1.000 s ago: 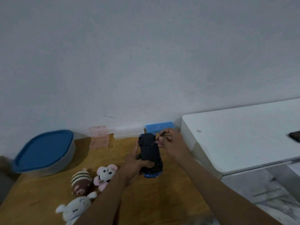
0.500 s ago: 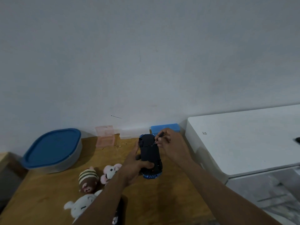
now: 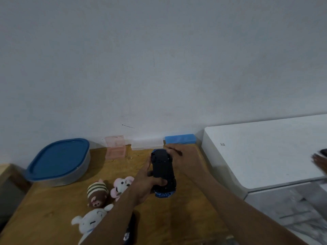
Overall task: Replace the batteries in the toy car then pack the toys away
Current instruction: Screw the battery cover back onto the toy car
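The toy car (image 3: 162,169) is upside down over the wooden table (image 3: 53,209), black underside up and blue body showing at both ends. My left hand (image 3: 146,183) grips its near half, thumb across the underside. My right hand (image 3: 180,156) is blurred just right of the car's far end and pinches a small dark screwdriver (image 3: 179,152). Three plush toys lie to the left: a brown striped one (image 3: 97,193), a pink one (image 3: 122,186) and a white one (image 3: 92,223).
A grey container with a blue lid (image 3: 58,160) stands at the far left. Pink (image 3: 115,147), clear (image 3: 146,145) and blue (image 3: 180,139) small boxes line the wall. A white cabinet (image 3: 265,147) adjoins the table's right side; a blurred hand (image 3: 318,165) shows at its right edge.
My right hand with the screwdriver has drawn slightly right, off the car's underside. My left hand keeps holding the car. A blurred hand has appeared at the right edge.
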